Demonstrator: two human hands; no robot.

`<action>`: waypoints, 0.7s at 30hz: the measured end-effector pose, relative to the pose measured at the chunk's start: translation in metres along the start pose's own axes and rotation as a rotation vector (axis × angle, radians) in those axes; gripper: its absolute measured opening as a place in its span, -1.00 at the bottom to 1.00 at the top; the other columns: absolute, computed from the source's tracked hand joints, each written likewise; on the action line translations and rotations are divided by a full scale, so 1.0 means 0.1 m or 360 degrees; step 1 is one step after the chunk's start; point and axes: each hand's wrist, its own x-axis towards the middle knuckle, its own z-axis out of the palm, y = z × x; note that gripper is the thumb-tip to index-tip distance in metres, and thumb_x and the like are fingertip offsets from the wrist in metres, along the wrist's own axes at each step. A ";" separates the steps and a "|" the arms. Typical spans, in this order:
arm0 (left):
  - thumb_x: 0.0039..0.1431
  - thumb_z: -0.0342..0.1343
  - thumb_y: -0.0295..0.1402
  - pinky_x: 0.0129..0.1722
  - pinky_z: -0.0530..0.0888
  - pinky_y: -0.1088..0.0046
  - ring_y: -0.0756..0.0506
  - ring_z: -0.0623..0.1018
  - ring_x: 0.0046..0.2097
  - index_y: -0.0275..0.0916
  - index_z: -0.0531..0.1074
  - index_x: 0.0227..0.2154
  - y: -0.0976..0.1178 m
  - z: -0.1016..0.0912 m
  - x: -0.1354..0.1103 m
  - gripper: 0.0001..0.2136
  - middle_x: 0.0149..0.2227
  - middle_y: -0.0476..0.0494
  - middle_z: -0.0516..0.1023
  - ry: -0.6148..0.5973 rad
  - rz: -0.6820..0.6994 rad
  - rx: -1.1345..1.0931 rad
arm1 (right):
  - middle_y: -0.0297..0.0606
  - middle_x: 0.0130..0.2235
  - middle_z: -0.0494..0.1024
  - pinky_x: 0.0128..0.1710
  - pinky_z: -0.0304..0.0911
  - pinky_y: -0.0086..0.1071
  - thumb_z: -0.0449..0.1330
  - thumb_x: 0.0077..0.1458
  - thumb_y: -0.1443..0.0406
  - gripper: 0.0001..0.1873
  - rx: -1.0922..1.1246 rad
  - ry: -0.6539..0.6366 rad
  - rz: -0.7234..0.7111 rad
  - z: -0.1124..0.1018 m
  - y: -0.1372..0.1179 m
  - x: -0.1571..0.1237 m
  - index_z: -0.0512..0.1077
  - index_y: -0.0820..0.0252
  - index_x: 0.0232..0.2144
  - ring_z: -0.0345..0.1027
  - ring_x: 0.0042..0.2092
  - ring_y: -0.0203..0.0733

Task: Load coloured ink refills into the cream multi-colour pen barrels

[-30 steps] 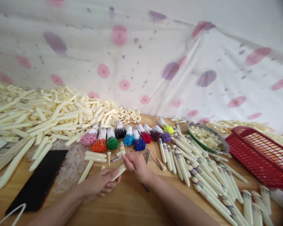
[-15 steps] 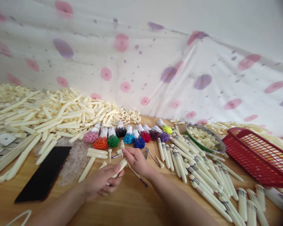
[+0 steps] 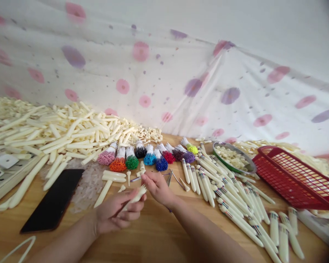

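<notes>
My left hand (image 3: 119, 212) is closed around a cream multi-colour pen barrel (image 3: 135, 197), which slants up to the right. Thin pale prongs fan out at its upper end. Just right of that end, my right hand (image 3: 159, 188) has its thumb and fingers pinched together; whatever they hold is too small to make out. Beyond the fingertips stands a small cream pen part (image 3: 142, 167). Bundles of refills with coloured ends, such as the orange bundle (image 3: 117, 163) and the blue bundle (image 3: 161, 163), lie behind my hands. Tweezers (image 3: 169, 178) rest right of my right hand.
Cream barrels (image 3: 71, 128) are heaped at the left. A black phone (image 3: 53, 201) lies near clear plastic pieces (image 3: 87, 186). Many pens with coloured sliders (image 3: 235, 204) cover the right, with a green-sided bowl (image 3: 233, 157) of small parts and a red basket (image 3: 293, 175) behind.
My left hand has moved slightly down and left with the barrel, so the pronged end now shows apart from my right fingers. My right hand has shifted little. The view has turned slightly right.
</notes>
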 end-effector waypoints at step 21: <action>0.13 -0.12 -0.37 -0.39 0.24 0.36 -0.17 0.42 -0.46 -0.14 0.18 -0.52 -0.17 -0.18 0.05 -0.87 -0.61 0.01 0.27 0.1185 0.0430 0.1155 | -0.45 -0.64 0.02 -0.58 -0.14 -0.51 -0.10 0.14 0.20 -0.60 -0.0341 -0.0085 0.0262 0.36 0.02 0.45 0.12 0.19 -0.69 -0.09 -0.55 -0.39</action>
